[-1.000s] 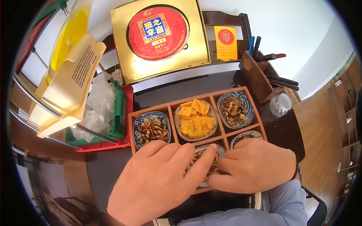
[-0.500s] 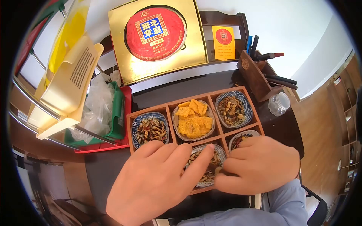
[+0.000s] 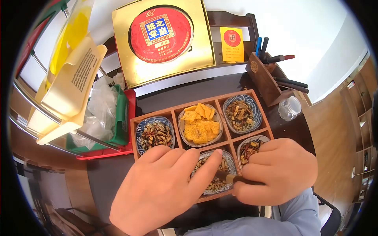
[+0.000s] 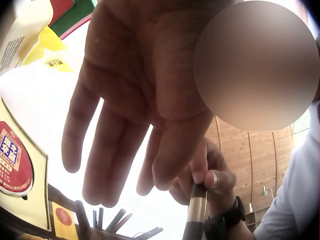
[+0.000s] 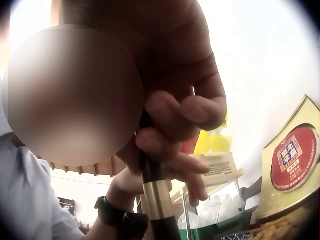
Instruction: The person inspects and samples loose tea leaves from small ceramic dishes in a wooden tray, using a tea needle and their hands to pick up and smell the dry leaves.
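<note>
My right hand pinches a dark brush-like stick with a pale metal band, over the front middle dish of dried bits. In the right wrist view the fingers curl round the dark handle, its gold band below them. My left hand is held palm down above the tray's front left, fingers extended, its index fingertip over that dish. The left wrist view shows the left hand gripping nothing. The wooden tray holds several patterned dishes, one with orange crisps.
A gold box with a red disc stands behind the tray, beside a yellow card. To the right are a wooden pen holder and a lidded jar. At left, a rack holds papers over a green basket.
My right hand has shifted slightly right with the stick, uncovering more of it and of the front right dish. The left hand has barely moved. The whole head view has drifted slightly.
</note>
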Demonstrator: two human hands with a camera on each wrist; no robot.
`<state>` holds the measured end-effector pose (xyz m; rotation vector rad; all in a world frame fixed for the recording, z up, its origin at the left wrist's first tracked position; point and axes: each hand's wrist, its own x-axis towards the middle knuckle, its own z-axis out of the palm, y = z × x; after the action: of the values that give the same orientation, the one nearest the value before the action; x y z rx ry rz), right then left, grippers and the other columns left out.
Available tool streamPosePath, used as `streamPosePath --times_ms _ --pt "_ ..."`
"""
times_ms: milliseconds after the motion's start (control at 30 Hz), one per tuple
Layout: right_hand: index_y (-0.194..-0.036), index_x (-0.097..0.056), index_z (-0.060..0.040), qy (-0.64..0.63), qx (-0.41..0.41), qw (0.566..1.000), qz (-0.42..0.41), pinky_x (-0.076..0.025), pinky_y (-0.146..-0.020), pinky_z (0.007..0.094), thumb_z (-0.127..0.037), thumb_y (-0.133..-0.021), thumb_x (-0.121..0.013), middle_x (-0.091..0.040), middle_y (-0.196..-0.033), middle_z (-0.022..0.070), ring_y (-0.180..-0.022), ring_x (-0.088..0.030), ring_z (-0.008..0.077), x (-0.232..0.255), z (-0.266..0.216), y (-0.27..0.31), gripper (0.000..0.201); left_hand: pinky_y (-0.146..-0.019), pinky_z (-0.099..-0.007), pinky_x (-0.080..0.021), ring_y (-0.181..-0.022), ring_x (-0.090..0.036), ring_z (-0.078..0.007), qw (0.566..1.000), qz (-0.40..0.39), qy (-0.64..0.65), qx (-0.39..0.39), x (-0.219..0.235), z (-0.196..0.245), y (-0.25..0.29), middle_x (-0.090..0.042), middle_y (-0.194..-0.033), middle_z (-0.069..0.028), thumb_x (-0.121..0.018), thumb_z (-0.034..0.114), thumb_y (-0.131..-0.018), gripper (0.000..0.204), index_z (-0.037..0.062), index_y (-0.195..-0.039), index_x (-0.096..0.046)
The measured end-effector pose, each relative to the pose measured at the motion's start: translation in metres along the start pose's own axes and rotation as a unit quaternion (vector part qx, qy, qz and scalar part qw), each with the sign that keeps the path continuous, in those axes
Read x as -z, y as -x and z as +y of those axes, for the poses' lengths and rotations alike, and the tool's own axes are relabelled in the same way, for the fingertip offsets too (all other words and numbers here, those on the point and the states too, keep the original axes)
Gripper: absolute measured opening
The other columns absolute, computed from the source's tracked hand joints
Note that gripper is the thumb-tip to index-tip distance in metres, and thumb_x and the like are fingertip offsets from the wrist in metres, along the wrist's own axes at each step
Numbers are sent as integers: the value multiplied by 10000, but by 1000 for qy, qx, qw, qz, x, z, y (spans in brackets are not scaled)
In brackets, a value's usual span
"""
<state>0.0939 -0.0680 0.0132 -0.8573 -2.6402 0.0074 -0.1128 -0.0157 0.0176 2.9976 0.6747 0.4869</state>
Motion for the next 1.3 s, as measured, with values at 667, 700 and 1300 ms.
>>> streamPosePath --times_ms 667,700,1300 --pt "-776 -533 -93 -15 -3 1000 -14 -391 -382 280 -133 -716 -602 -428 -545 12 -466 -518 131 -21 1 -6 100 -628 -296 -450 -744 -610 -175 1000 -3 3 -4 3 1 0 -618 -868 -24 -652 121 -621 427 93 -1047 -644" --pt "-776 -533 -93 -15 -3 1000 -14 -391 -382 280 -133 -716 -602 -428 -545 12 -466 -518 131 -16 0 -5 100 -629 -296 -450 -744 -611 -174 1000 -2 3 -2 3 1 0 -619 -869 -24 -647 124 -624 425 92 -1048 -644" --pt "-720 -545 -133 61 -49 995 67 -334 -390 240 -175 -605 -667 -402 -558 -12 -472 -471 104 0 -6 -1 173 -636 -300 -455 -751 -612 -176 1000 -13 -6 0 0 0 0 -614 -871 -29 -647 132 -631 433 94 -1062 -645"
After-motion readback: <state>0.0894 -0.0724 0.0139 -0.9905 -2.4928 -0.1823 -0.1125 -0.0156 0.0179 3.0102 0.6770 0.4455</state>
